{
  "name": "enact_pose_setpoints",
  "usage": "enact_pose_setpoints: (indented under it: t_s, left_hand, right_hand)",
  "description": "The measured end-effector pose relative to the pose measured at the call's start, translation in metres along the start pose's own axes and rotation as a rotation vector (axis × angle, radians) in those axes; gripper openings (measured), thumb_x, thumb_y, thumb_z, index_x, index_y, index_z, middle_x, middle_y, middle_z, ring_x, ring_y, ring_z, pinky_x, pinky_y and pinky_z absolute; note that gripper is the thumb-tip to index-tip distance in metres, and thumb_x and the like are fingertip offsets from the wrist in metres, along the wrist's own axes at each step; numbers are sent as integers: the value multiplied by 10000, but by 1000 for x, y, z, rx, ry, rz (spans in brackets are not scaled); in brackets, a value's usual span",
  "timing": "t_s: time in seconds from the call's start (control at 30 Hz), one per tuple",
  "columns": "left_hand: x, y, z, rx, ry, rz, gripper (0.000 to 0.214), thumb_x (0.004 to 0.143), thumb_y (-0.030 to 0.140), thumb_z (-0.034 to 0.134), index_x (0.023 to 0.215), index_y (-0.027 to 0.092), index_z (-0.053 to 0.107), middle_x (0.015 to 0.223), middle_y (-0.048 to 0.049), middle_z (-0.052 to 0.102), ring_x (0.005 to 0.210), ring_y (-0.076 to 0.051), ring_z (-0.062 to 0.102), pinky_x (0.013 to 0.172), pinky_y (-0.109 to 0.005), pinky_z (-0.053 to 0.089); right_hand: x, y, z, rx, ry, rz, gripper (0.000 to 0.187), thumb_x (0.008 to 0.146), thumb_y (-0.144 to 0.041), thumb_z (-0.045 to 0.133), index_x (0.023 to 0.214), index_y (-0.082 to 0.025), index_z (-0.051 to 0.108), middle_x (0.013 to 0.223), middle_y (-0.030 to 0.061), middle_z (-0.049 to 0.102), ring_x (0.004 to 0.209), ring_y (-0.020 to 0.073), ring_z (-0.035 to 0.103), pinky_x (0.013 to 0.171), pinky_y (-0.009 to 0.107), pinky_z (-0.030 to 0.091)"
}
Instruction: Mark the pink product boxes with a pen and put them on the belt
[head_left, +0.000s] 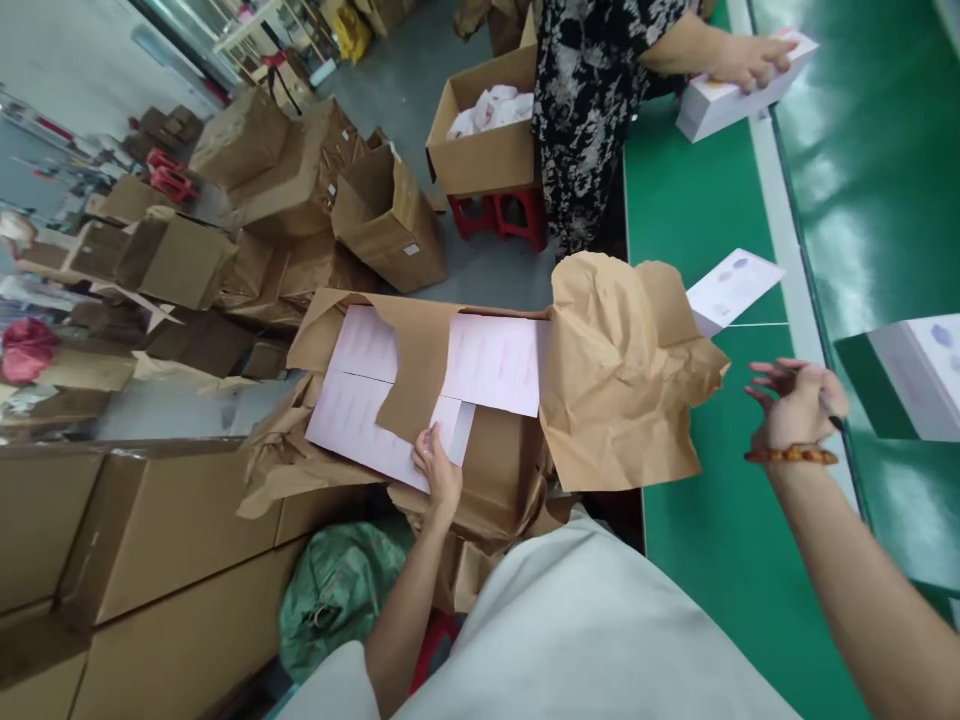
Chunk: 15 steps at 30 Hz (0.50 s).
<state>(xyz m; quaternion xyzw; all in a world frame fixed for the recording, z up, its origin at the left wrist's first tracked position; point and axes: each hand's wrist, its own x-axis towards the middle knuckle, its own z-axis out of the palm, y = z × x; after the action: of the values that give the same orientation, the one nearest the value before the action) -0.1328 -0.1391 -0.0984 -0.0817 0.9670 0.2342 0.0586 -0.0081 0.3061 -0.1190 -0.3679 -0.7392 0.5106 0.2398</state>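
Note:
My left hand reaches down into an open carton lined with brown paper and pinches the near edge of a flat pale pink sheet. More pink sheets lie in the carton under a torn paper flap. My right hand, with a bead bracelet on the wrist, hovers over the green table with fingers spread and nothing in it. A white box stands just right of it, and a flat white box lies beyond.
A co-worker in a patterned dress stands at the table's far end with a hand on a white box. Behind is an open carton on red stools. Brown cartons crowd the floor at left; a green sack lies below.

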Motion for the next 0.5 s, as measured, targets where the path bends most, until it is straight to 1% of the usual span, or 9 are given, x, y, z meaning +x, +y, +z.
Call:
enact_pose_setpoints:
  t_s: [0.03, 0.07, 0.13, 0.2, 0.27, 0.33, 0.4, 0.43, 0.5]
  left_hand:
    - [3, 3, -5, -91, -3, -36, 907, 652, -150, 496, 1493, 179, 584, 1627, -200, 505, 1601, -393, 397, 1334, -646, 265]
    - [5, 6, -11, -173, -20, -68, 925, 618, -147, 496, 1477, 184, 595, 1631, -193, 514, 1613, -381, 391, 1351, -625, 249]
    - [6, 11, -26, -281, -83, -112, 969, 565, -126, 510, 1484, 173, 579, 1596, -203, 564, 1574, -369, 469, 1341, -578, 316]
    - [1, 22, -41, -315, -156, -132, 1000, 536, -89, 525, 1502, 168, 556, 1505, -209, 644, 1458, -358, 606, 1242, -529, 479]
    - [-13, 40, -53, -431, -261, -154, 1008, 504, -44, 532, 1482, 196, 574, 1461, -171, 686, 1399, -337, 656, 1150, -465, 564]
    - [-36, 67, -60, -647, -424, -171, 998, 468, -1, 535, 1436, 232, 608, 1469, -110, 693, 1430, -322, 625, 1143, -415, 561]
    - [-61, 96, -62, -838, -620, -169, 970, 470, 30, 561, 1412, 255, 616, 1446, -69, 704, 1431, -327, 613, 1146, -413, 551]
    - [-73, 110, -61, -900, -715, -156, 941, 493, 40, 591, 1406, 265, 612, 1434, -61, 706, 1423, -334, 613, 1146, -426, 547]
    - [-93, 131, -58, -964, -912, -112, 905, 578, 67, 694, 1445, 291, 562, 1442, -63, 692, 1417, -350, 609, 1148, -472, 538]
  right_hand:
    - [-26, -10, -6, 18, 95, 33, 680, 1064, -779, 196, 1289, -316, 640, 1136, 128, 797, 866, 320, 739, 828, 569, 621]
    - [-53, -20, -10, 34, 157, 58, 600, 1061, -772, 287, 1229, -319, 643, 1059, 121, 804, 819, 325, 733, 806, 561, 615]
    - [-108, -43, -12, 62, 154, 104, 485, 1057, -721, 448, 1079, -287, 665, 904, 104, 795, 719, 296, 712, 762, 524, 611]
    - [-157, -66, -6, 88, 69, 145, 469, 1045, -683, 536, 979, -250, 706, 851, 102, 805, 659, 263, 708, 715, 482, 624]
    - [-193, -88, 4, 133, -90, 177, 441, 1013, -649, 631, 1000, -231, 773, 984, 117, 849, 744, 260, 780, 736, 435, 664]
    - [-214, -104, 16, 187, -265, 197, 429, 982, -626, 697, 1149, -246, 805, 1212, 121, 844, 989, 289, 828, 892, 426, 683]
    - [-223, -114, 22, 259, -384, 222, 517, 976, -619, 713, 1354, -268, 752, 1399, 120, 782, 1227, 313, 777, 1049, 449, 642]
    - [-225, -117, 23, 291, -385, 239, 566, 980, -623, 707, 1423, -270, 713, 1441, 122, 760, 1282, 318, 751, 1086, 462, 623]
    - [-225, -120, 17, 320, -237, 282, 610, 976, -652, 696, 1441, -258, 703, 1417, 128, 769, 1261, 322, 755, 1063, 465, 632]
